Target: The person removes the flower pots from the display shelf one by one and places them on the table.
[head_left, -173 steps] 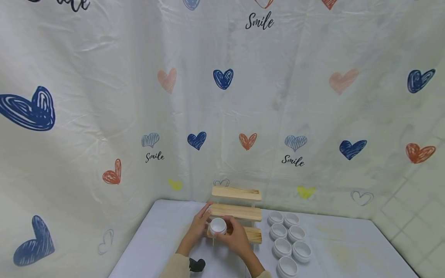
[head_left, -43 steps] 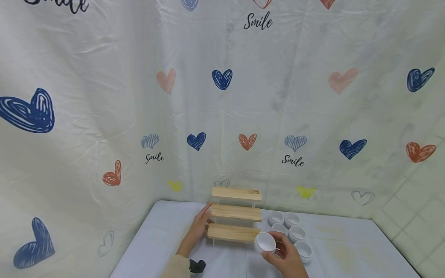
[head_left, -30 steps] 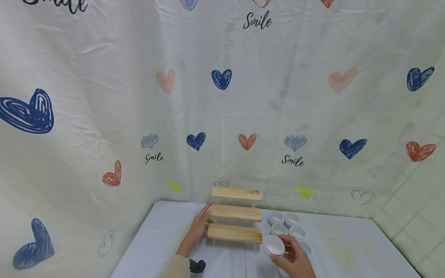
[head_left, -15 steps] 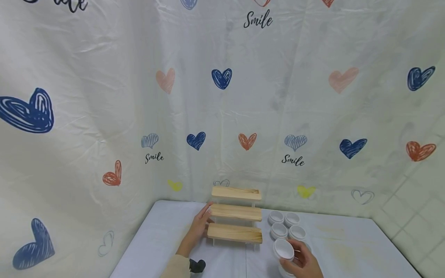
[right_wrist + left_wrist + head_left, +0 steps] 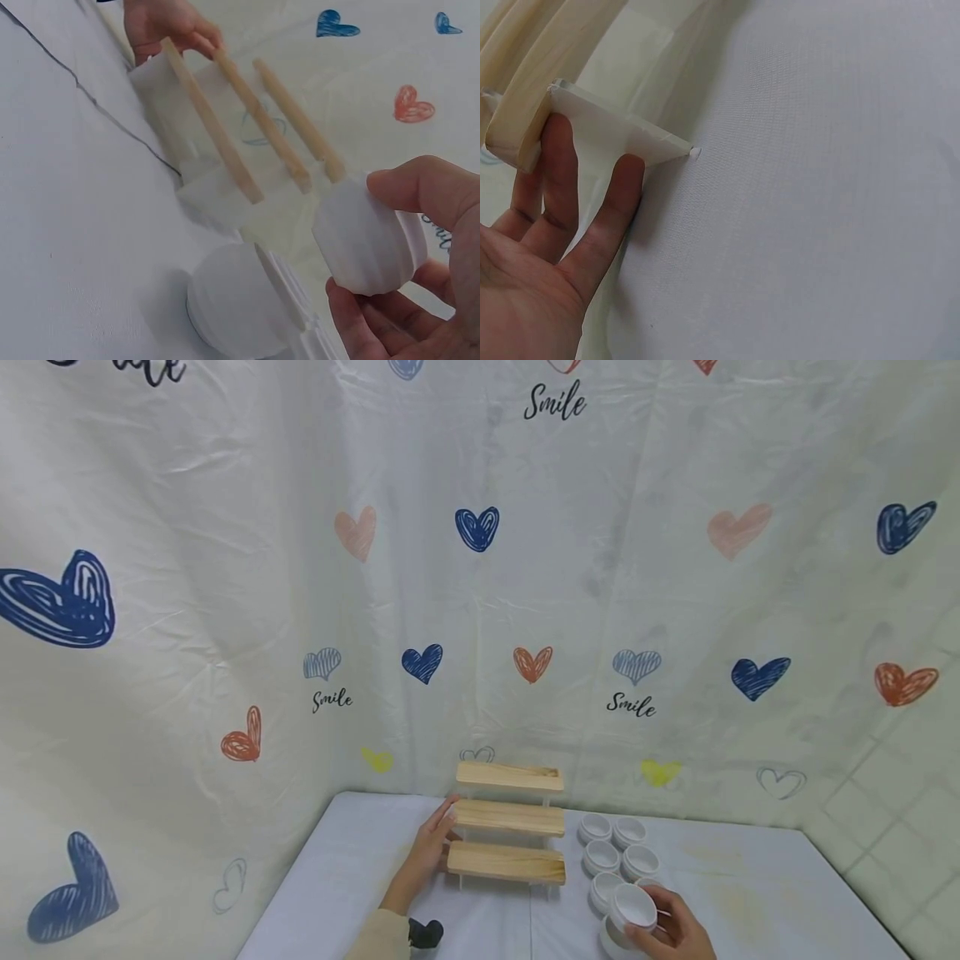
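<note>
At the left end of a three-step wooden display stand (image 5: pixel 508 862), my left hand (image 5: pixel 427 850) touches the side. The left wrist view shows fairly straight fingers against the stand's white side panel (image 5: pixel 615 124). My right hand (image 5: pixel 678 927) pinches a small white jar (image 5: pixel 632 906) between thumb and fingers. That jar is held just above the nearest jar (image 5: pixel 617 942) in a two-column group, partly covering it. Seen from the right wrist, the held jar (image 5: pixel 364 236) is tilted and apart from the jar (image 5: pixel 236 300) below.
Several more white jars (image 5: pixel 602 857) stand on the white-covered table (image 5: pixel 738 893), right of the stand. A dark heart shape (image 5: pixel 426 934) lies by the left sleeve. A heart-printed curtain (image 5: pixel 480 610) hangs behind the table.
Over the earlier frames, the right hand has carried the jar from the stand's front step to the right, over the jar group's near end. The left hand has stayed at the stand.
</note>
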The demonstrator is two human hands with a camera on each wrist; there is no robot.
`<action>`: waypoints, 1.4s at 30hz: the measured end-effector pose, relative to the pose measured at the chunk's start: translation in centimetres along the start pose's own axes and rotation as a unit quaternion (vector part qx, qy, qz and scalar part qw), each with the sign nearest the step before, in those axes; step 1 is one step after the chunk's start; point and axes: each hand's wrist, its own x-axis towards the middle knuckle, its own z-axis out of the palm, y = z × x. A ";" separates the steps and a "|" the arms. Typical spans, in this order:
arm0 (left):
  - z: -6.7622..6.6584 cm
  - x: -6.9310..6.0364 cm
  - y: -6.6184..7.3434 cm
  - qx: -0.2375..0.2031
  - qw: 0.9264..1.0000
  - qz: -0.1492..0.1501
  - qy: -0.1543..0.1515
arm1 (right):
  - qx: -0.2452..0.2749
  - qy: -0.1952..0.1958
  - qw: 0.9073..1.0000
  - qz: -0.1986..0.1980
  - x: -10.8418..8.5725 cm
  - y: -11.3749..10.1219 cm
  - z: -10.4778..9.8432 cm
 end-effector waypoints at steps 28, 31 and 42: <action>0.4 0.5 -0.6 0.034 0.999 -0.009 0.020 | -0.032 0.015 0.998 0.043 1.6 3.3 -3.7; 0.4 0.4 -0.5 0.034 0.999 -0.008 0.020 | -0.043 0.019 0.998 0.038 1.7 3.7 -4.1; 0.1 0.1 -0.2 0.015 1.000 -0.001 0.006 | -0.029 0.011 0.998 0.060 2.1 4.7 -4.8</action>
